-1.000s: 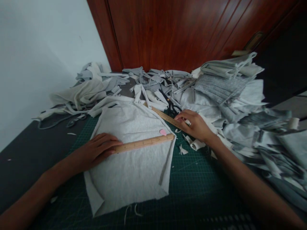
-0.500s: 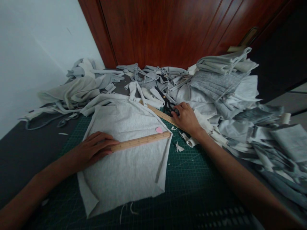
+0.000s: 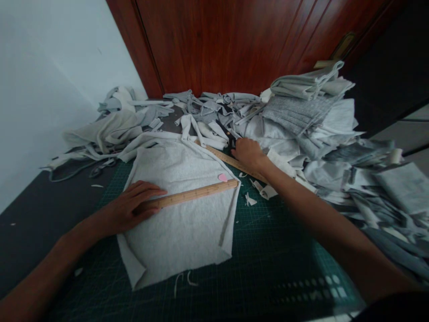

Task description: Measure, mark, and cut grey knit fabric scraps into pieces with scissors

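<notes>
A light grey cloth piece (image 3: 181,241) lies on the green cutting mat (image 3: 261,241), its edges partly folded. Across it runs a wooden ruler (image 3: 194,194), with a small pink piece of chalk (image 3: 222,177) just above its right part. My left hand (image 3: 139,203) rests flat over the ruler's left end, fingers stretched out and thumb apart below it. Further back, my right hand (image 3: 248,153) is closed around the handles of black scissors (image 3: 229,134), which it mostly covers. A second wooden ruler (image 3: 221,155) lies slanted, partly under the cloth and beneath my right wrist.
Heaps of grey and white fabric scraps (image 3: 208,109) line the back of the table. Folded cloth is stacked (image 3: 301,116) at the right, with more pieces below. Crumpled cloth (image 3: 107,127) lies by the left wall. A brown wooden door (image 3: 214,44) stands behind.
My right hand has moved slightly up and left, closing over the scissors' handles. My left hand's thumb and fingers have spread further apart at the ruler's end. The view has shifted a little.
</notes>
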### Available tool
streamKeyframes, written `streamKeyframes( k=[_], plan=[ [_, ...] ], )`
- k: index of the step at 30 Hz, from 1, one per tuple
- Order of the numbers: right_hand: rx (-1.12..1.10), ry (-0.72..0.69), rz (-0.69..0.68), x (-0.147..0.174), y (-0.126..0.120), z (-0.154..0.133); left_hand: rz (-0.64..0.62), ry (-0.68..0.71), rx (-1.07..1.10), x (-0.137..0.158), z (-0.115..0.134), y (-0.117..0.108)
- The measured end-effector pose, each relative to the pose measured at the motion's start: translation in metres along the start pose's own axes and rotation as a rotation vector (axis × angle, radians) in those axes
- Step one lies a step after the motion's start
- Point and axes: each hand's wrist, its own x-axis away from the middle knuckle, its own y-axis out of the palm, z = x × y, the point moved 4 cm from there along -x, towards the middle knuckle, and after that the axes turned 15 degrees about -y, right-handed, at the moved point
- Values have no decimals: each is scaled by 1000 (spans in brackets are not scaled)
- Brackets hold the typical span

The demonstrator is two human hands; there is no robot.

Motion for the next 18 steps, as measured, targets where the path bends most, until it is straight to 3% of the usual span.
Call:
streamKeyframes(
  k=[5,11,14,18],
  plan=[
    [45,-25,-96,10,-8,26,5,15,-32,9,2,-12],
    [41,-84,-194,67,-15,72,-1,22,-95,20,4,-22],
    [-179,-124,-224,104,-7,91,64,116,-185,25,26,-15],
    [-652,-154,-282,155,11,102,150,439,-174,45,85,13]
  ],
)
